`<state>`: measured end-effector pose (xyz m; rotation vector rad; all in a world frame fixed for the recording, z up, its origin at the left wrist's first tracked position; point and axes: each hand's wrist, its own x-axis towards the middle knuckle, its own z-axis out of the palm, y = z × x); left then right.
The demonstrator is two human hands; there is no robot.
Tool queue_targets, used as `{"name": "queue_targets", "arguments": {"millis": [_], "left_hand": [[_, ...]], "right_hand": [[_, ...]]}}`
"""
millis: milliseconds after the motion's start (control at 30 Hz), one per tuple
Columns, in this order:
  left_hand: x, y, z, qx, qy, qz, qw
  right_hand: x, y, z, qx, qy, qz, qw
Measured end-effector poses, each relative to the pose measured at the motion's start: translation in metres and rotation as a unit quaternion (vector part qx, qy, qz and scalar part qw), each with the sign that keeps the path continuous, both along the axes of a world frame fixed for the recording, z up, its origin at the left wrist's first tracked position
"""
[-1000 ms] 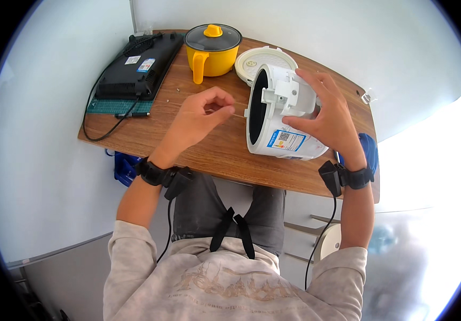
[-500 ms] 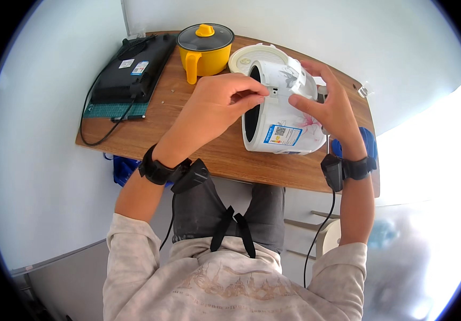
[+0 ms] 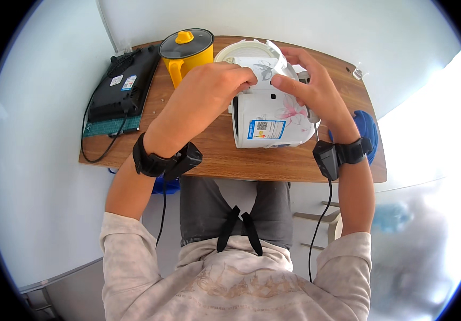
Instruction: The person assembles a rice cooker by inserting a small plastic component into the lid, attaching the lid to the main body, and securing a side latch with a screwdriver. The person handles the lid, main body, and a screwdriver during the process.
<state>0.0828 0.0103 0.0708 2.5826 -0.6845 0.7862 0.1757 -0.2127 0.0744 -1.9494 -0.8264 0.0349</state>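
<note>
While both hands meet on top of it, the white rice cooker stands at the middle of the wooden table, near its front edge. The left hand curls over the cooker's upper left corner, fingers bent and pressed to the casing. The right hand covers the upper right side, thumb and forefinger pinched narrow on the white carrying handle, which arches over the top.

The cooker is one squat white body with a pink flower print on its side and a blue-and-white label facing the person. Just behind it a round white lid or rim shows; I cannot tell whether it belongs to the cooker.

To the far left stands one yellow pot with a dark glass lid and yellow knob. Further left lies one black flat appliance on a green mat, its cord trailing over the table's left edge. Each wrist carries one black band, two in all.
</note>
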Motion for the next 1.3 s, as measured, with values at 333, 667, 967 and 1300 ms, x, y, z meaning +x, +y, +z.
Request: {"name": "queue_targets", "arguments": {"millis": [333,667,967,1300], "left_hand": [[-0.001,-0.008,0.001,0.029,-0.016,0.021,0.999],[-0.002,-0.008,-0.009,0.051,-0.043,0.047,0.997],[-0.003,-0.008,-0.008,0.019,-0.043,0.037,0.998],[-0.007,-0.011,-0.007,-0.004,0.038,0.084,0.996]], "right_hand": [[0.003,-0.001,-0.005,-0.001,-0.036,-0.002,0.999],[0.002,0.000,-0.006,0.012,-0.046,0.002,0.999],[0.003,0.001,-0.009,0.006,-0.054,-0.006,0.999],[0.006,0.000,-0.012,0.006,-0.051,-0.006,0.999]]}}
